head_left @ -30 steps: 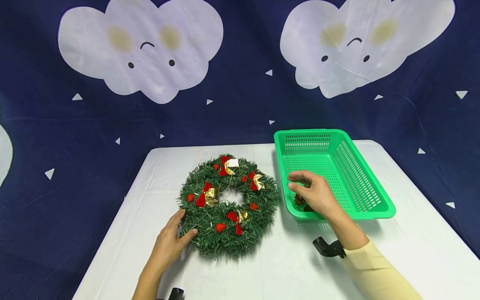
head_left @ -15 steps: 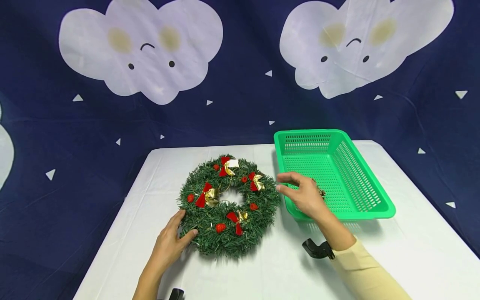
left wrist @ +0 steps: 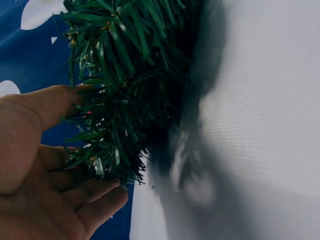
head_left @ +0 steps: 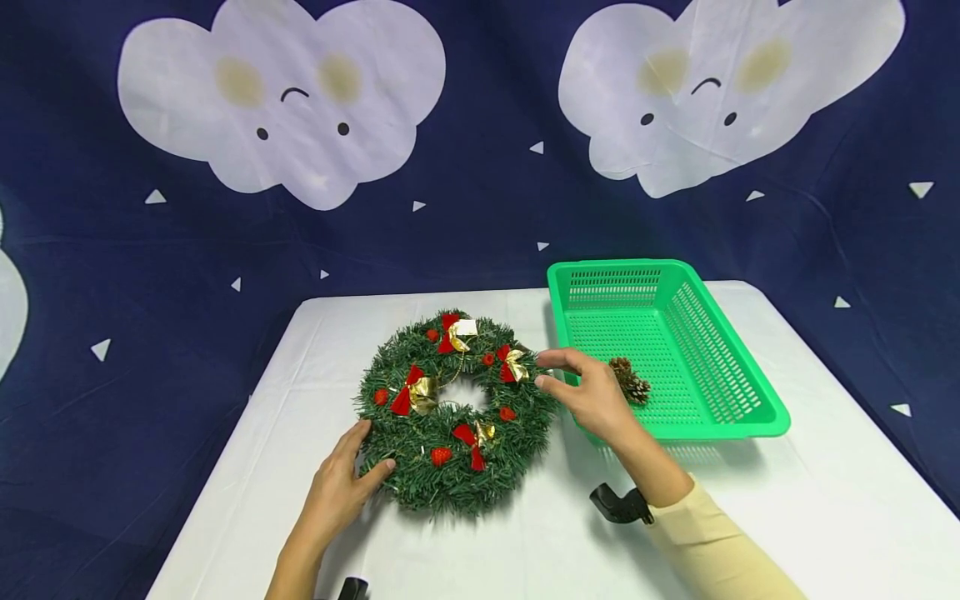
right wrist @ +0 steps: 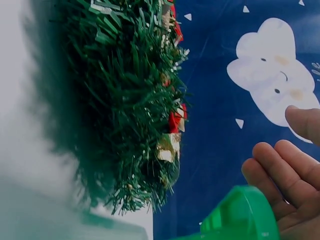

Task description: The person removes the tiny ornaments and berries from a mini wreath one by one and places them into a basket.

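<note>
A green artificial wreath with red and gold bows and red berries lies flat on the table. My left hand is at its lower left edge, thumb and fingers spread and touching the needles. The left wrist view shows the loosely bent fingers right at the wreath's needles. My right hand hovers between basket and wreath, its fingertips near the right-hand bow. Nothing is in it; in the right wrist view its fingers are relaxed and apart from the wreath.
A green plastic basket stands at the right, with pine cones in its near left corner. The white-covered table backs onto a dark blue cloth with clouds. A black wrist mount sits on my right forearm.
My right hand has come left from over the basket to the wreath's right edge, uncovering the pine cones. The left hand and the wreath have stayed put.
</note>
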Motion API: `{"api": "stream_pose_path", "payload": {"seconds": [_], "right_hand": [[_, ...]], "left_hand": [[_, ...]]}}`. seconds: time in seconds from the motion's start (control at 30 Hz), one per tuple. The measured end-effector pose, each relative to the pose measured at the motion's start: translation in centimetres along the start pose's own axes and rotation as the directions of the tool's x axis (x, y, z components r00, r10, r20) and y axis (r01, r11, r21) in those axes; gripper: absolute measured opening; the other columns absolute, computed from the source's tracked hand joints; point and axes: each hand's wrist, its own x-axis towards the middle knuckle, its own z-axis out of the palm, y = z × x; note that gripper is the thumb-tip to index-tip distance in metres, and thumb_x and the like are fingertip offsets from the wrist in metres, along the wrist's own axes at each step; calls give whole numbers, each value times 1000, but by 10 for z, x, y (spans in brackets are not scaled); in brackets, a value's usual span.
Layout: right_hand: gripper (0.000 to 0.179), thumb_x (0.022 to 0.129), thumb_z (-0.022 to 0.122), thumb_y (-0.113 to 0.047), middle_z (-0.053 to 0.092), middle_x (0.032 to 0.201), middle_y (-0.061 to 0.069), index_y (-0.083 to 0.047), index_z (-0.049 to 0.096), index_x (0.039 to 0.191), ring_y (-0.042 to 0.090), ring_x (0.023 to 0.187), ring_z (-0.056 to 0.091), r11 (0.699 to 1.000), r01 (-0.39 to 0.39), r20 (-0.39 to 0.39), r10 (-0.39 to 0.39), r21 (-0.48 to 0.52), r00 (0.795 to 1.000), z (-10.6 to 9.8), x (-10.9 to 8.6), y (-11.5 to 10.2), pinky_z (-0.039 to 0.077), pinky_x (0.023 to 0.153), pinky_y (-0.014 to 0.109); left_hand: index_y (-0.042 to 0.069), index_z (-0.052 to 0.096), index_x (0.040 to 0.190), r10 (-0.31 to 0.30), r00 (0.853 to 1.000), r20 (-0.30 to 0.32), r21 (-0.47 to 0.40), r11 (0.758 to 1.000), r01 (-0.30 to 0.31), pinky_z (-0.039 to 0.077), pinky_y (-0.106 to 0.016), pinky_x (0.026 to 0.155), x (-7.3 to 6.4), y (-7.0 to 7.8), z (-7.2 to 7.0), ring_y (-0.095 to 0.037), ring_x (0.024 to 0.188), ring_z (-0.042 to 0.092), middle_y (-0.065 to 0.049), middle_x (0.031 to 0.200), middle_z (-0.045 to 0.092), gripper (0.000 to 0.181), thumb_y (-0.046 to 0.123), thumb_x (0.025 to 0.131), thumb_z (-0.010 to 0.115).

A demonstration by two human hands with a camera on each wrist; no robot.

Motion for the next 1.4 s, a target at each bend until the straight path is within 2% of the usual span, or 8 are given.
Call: {"api": "stream_pose_path", "payload": {"seconds": [0.23, 0.47, 0.7, 1.0, 1.23, 1.4], "right_hand": [[36, 84, 70, -30, 67, 118, 0, -21, 63, 118, 24, 117, 58, 1000, 3, -5, -3, 7, 1000, 8, 1, -4, 44, 99, 51], [39, 84, 70, -32, 67, 120, 0, -18, 63, 120, 25, 120, 57, 1000, 3, -6, -3, -17, 1000, 14, 1, -6, 42, 102, 53], [38, 83, 71, -30, 66, 122, 2, -21, 63, 118, 25, 121, 57, 1000, 8, -3, -8, 2, 1000, 20, 1, -7, 42, 103, 51], [39, 82, 73, -24, 64, 126, 6, -19, 64, 119, 29, 123, 55, 999, 54, -16, -54, -4, 998, 31, -1, -13, 43, 103, 51], [40, 83, 72, -22, 65, 124, 4, -16, 62, 121, 26, 121, 57, 994, 111, -15, -111, -4, 994, 41, -2, -14, 45, 101, 48], [41, 83, 72, -23, 66, 122, 3, -15, 62, 122, 26, 120, 57, 994, 107, -16, -107, 0, 994, 46, -5, -15, 45, 101, 49]], "left_hand": [[3, 29, 147, 1, 1000, -1, -5, 1000, -1, 30, -62, 108, 0, -1, 0, -44, 137, 31, -18, 154, 28, 75, 31, 88, 66], [4, 29, 147, -2, 1000, 1, -7, 1000, 2, 30, -62, 108, 0, -1, 0, -44, 137, 31, -18, 154, 28, 75, 32, 88, 66], [4, 29, 147, -10, 1000, 3, -9, 1000, 10, 29, -62, 108, 0, 0, 0, -43, 138, 30, -18, 154, 28, 75, 30, 88, 66], [4, 29, 147, -2, 1000, 1, -17, 1000, 2, 30, -62, 108, -1, 0, 0, -44, 137, 31, -18, 153, 28, 75, 32, 88, 65], [4, 29, 147, 0, 1000, -3, -16, 1000, 0, 30, -62, 108, -1, -1, 0, -43, 138, 31, -18, 153, 29, 75, 32, 88, 65], [3, 30, 147, 6, 1000, -8, -14, 1000, -7, 30, -62, 108, -1, -1, 0, -44, 137, 31, -19, 153, 30, 75, 32, 88, 66]]}}
